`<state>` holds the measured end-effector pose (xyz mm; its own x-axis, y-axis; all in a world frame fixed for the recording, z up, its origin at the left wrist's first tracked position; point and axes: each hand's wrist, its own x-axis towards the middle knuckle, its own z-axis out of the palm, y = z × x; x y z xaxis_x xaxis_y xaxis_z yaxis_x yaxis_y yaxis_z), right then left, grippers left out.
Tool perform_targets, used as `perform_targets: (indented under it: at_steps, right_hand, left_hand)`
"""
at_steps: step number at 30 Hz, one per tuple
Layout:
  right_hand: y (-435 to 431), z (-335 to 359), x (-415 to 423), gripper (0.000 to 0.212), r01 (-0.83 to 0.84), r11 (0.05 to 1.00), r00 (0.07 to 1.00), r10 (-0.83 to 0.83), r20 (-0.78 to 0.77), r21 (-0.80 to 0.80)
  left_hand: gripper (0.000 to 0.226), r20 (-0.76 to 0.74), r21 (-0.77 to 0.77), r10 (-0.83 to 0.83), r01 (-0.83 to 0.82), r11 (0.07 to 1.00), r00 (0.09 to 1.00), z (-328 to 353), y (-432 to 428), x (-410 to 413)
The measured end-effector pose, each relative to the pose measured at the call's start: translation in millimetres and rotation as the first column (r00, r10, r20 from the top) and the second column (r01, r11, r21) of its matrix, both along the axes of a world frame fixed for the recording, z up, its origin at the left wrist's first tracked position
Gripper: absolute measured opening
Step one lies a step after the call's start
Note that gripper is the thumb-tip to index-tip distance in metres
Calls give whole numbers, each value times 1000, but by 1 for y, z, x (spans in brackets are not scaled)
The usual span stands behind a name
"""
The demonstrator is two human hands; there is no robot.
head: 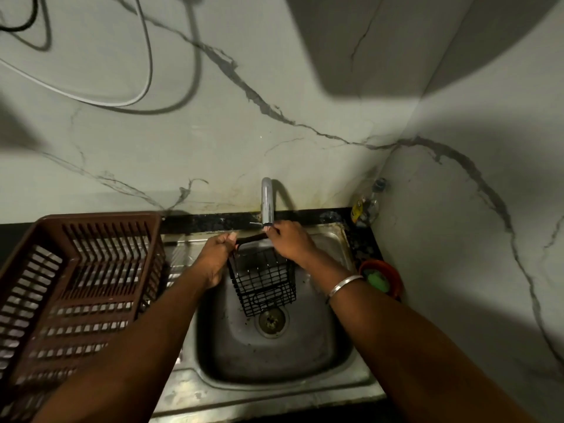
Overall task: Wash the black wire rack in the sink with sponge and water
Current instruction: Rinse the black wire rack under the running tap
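Observation:
A black wire rack (265, 282) hangs tilted over the steel sink (305, 358), just above the drain (271, 320). My left hand (217, 254) grips the left end of the rack's dark top bar. At the bar's right end my right hand (290, 242) holds on, directly under the spout of the chrome tap (266, 200). I see no water stream. A green sponge (376, 279) lies in a red bowl (393, 271) on the counter at the sink's right.
A large brown plastic dish basket (76, 288) stands on the drainboard to the left of the sink. A small bottle (366, 206) sits in the back right corner. Marbled walls close in behind and to the right. Cables hang on the wall at upper left.

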<state>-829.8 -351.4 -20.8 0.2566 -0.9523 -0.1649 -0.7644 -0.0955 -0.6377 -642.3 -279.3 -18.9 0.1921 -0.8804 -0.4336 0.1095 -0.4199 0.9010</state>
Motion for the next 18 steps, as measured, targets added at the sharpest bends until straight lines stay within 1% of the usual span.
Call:
perform_targets:
  at_steps: [2, 3, 5, 7, 9, 10, 11, 14, 17, 18]
  right_hand:
    - [7, 0, 14, 41, -43, 999, 999, 43, -23, -1]
    - [9, 1, 16, 38, -41, 999, 999, 41, -18, 2]
    - [6, 0, 13, 29, -63, 997, 997, 61, 54, 47]
    - [4, -2, 9, 27, -102, 993, 992, 98, 74, 64]
    - [5, -5, 14, 30, -130, 991, 989, 127, 76, 38]
    - [6, -6, 18, 29, -136, 990, 989, 133, 68, 29]
    - [6, -5, 21, 28, -135, 990, 989, 133, 64, 31]
    - [1, -4, 11, 28, -67, 996, 985, 58, 160, 50]
    - [2, -4, -1, 36, -21, 988, 958, -24, 286, 153]
    - [4, -2, 0, 38, -15, 982, 948, -46, 314, 188]
  left_hand:
    - [32, -3, -3, 2, -2, 1000, 1000, 0, 0, -3]
    - [32, -13, 0, -5, 5, 1000, 1000, 1, 2, -5]
    - [32, -12, 17, -41, 41, 999, 999, 2, 7, -3]
    - [29, 69, 25, -149, 147, 989, 986, 6, 7, 2]
    - [27, 204, 39, -317, 316, 948, 926, 10, 2, 4]
    - [26, 267, 45, -381, 383, 923, 885, 10, -1, 3]
    - [25, 306, 47, -404, 410, 911, 862, 7, -3, 3]
    - [31, 290, 70, -386, 382, 921, 876, -4, 0, 10]
    - [36, 245, 37, -384, 388, 921, 890, -14, 7, 20]
    - [35, 251, 31, -383, 389, 921, 889, -15, 7, 22]
